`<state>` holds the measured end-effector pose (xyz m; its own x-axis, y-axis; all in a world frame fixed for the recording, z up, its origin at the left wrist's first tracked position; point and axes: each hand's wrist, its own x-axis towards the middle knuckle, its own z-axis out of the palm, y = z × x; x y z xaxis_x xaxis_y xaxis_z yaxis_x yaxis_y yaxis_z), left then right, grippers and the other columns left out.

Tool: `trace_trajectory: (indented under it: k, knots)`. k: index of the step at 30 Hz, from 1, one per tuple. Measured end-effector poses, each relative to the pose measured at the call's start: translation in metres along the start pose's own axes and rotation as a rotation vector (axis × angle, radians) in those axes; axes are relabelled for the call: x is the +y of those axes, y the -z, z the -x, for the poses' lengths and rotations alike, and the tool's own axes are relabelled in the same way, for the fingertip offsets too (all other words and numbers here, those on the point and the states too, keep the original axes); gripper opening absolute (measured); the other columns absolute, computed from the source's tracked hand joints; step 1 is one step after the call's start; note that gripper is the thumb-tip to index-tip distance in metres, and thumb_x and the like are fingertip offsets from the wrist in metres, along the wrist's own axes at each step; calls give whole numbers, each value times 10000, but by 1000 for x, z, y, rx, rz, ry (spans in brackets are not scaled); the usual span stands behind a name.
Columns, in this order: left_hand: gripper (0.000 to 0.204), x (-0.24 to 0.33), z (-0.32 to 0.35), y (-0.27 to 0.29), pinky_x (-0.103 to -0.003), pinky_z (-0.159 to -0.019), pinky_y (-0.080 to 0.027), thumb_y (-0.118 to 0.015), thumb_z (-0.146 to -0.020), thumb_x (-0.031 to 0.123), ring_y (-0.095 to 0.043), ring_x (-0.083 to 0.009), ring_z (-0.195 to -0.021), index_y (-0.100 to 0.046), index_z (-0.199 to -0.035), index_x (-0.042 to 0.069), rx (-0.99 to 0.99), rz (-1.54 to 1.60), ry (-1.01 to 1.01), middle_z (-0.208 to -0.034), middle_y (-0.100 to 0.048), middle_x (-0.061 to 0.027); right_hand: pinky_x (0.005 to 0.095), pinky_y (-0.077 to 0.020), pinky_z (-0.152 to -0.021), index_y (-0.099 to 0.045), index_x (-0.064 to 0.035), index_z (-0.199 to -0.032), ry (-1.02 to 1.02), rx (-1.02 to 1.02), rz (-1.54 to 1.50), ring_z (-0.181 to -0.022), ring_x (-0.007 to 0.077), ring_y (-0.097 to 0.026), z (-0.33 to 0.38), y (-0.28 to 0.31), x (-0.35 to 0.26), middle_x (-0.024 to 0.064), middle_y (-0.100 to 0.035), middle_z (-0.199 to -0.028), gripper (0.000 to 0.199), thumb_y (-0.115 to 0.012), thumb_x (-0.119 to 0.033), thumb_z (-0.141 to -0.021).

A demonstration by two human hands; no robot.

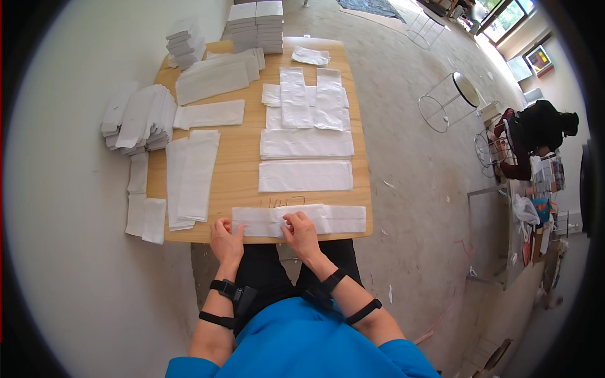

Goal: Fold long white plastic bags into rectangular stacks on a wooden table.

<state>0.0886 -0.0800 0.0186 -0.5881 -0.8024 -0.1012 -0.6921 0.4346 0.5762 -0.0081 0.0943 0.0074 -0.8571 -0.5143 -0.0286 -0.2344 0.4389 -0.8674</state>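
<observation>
A long white folded paper strip (343,220) lies across the table's near edge, with overlapping layers near its middle. My left hand (227,240) is at the strip's left end, its thumb apart from the bent fingers. Over the middle of the strip, my right hand (301,235) has its fingers curled, with thumb and fingertips closed on the paper layer there. Just beyond lies a flat white folded sheet (305,176), and past that another similar sheet (306,143).
The wooden table (236,167) bears fanned white strips (194,176) at left, a heap of folded papers (142,116) and tall stacks (257,28) at the back. A wall (75,208) borders the left. Stools (465,90) and a seated person (535,129) are at right.
</observation>
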Motion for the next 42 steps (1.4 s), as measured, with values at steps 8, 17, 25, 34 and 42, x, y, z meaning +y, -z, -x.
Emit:
trace_trajectory:
  k: [8, 17, 25, 34, 42]
  knots:
    - [218, -5, -4, -5, -366, -721, -456, -712, -795, 239, -571, -232, -786, -592, -788, 57, -37, 82, -77, -796, -572, -56, 338, -507, -634, -596, -1, -988, 42, 51, 48, -715, 241, -596, 0, -11, 1, 126, -536, -871, 245, -672, 21, -756]
    - [153, 64, 27, 21, -228, -560, -412, -696, -840, 142, -496, -62, -617, -593, -819, 29, -58, 643, -27, -676, -563, 1, 267, -505, -650, -663, 4, -991, -221, 105, -174, -754, 159, -638, -1, 34, -44, 122, -654, -827, 216, -662, -166, -859]
    - [154, 104, 54, 3, -230, -548, -423, -683, -840, 147, -528, -67, -610, -630, -880, 8, -295, 638, -59, -685, -608, -10, 322, -528, -717, -674, 18, -971, -372, 56, -335, -799, 191, -679, 2, 52, -67, 123, -698, -835, 390, -694, -345, -830]
    - [156, 70, 57, -11, -290, -604, -467, -624, -878, 139, -596, -157, -657, -662, -984, 31, -280, 454, -156, -821, -624, -71, 396, -500, -664, -627, 42, -797, -363, 302, -67, -687, 334, -662, -6, 50, -18, 218, -641, -714, 229, -620, -187, -787]
    - [139, 71, 44, -29, -361, -620, -481, -620, -862, 144, -617, -260, -698, -669, -980, 89, -201, 234, -303, -837, -599, -87, 395, -473, -608, -587, 38, -724, -334, 305, 79, -586, 288, -603, -9, 42, 8, 189, -596, -633, 262, -636, -214, -775]
